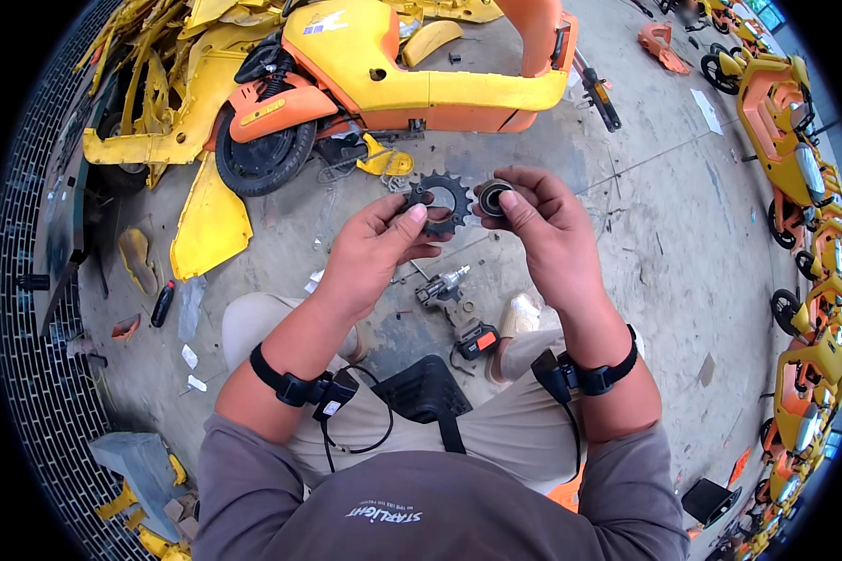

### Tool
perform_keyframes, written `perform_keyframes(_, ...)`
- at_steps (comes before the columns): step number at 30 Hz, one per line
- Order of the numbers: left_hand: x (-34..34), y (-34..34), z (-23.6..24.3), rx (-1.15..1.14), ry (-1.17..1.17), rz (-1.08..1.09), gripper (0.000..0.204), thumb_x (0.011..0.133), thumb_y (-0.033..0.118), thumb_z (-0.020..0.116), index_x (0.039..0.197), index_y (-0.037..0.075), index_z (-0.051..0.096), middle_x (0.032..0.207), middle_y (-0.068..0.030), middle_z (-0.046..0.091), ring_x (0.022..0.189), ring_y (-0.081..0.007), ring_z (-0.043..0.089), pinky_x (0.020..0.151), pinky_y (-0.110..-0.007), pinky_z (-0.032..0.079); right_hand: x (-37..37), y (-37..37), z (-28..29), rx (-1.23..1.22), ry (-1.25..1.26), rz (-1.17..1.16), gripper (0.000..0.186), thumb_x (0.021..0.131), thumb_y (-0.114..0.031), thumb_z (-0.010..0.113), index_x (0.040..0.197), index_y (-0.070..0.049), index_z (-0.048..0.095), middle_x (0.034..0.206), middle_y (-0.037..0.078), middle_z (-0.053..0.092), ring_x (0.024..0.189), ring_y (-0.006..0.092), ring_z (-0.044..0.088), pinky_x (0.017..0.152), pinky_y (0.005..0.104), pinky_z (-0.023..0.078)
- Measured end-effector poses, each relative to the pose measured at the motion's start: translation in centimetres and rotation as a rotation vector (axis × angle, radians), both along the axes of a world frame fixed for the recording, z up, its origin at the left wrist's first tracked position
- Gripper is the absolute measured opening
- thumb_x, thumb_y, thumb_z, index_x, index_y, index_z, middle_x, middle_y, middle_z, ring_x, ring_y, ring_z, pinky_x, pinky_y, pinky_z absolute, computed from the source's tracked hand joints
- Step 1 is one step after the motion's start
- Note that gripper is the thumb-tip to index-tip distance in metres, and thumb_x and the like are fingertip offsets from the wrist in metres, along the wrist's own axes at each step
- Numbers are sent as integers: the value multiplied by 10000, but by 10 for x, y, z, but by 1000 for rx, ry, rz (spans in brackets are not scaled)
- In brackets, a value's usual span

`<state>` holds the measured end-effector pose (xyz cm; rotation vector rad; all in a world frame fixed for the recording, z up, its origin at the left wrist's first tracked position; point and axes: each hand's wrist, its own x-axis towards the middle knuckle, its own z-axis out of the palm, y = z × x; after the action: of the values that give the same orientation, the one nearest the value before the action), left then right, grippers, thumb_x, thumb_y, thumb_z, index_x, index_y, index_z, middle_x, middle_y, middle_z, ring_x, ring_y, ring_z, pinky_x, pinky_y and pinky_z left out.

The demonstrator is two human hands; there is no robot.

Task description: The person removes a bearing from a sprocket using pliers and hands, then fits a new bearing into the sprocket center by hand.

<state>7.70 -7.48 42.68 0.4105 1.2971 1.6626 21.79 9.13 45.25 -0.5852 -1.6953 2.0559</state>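
My left hand [393, 231] pinches a dark toothed metal sprocket [455, 192], its thumb over the near left edge and other fingers curled behind it. Just to the right, my right hand [544, 217] holds a round bearing-like metal part [491, 197] between thumb and fingers, close beside the sprocket but apparently apart from it. Below both hands, a cordless power tool [463, 318] with a dark battery lies on the concrete floor [655, 309] between my legs, near a small ring.
A yellow-orange scooter [365, 70] lies ahead beside piled yellow panels [206, 215]. A loose handlebar [599, 93] is beyond my right hand. Scooters [786, 140] line the right side. A dark bottle [164, 304], scraps and a grey block [131, 467] lie at left.
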Motion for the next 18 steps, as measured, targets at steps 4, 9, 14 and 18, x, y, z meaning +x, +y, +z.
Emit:
perform_keyframes(4,0,13,0,15,-19,-51,361,1046,238,556,1304,-15,561,1206,-107,673,1039,-202,684,894,-339,558,-7,-2,-3,524,-9,-154,174,927,-34,675,1098,-10,691,1031,105,685,881,184,668,816,297,536)
perform_keyframes(9,1,23,-5,34,-34,-66,350,1045,222,562,1283,-34,568,1147,-96,684,1019,-178,693,875,-320,574,-14,0,-6,733,-40,-225,154,838,-7,735,991,-24,717,938,113,691,841,247,674,758,321,539)
perform_keyframes(14,2,27,-9,80,-31,-19,344,1035,197,581,1281,-43,567,1122,-90,688,1011,-164,689,882,-318,576,-19,-5,-4,746,-70,-206,160,812,-7,748,968,-32,718,932,112,697,824,293,684,720,354,545)
perform_keyframes(18,5,26,-9,67,58,19,336,1032,176,584,1289,-39,568,1117,-92,690,1005,-155,683,892,-314,573,-23,-7,-9,894,-8,-221,173,798,-5,752,965,-40,722,943,114,669,825,295,670,718,361,542)
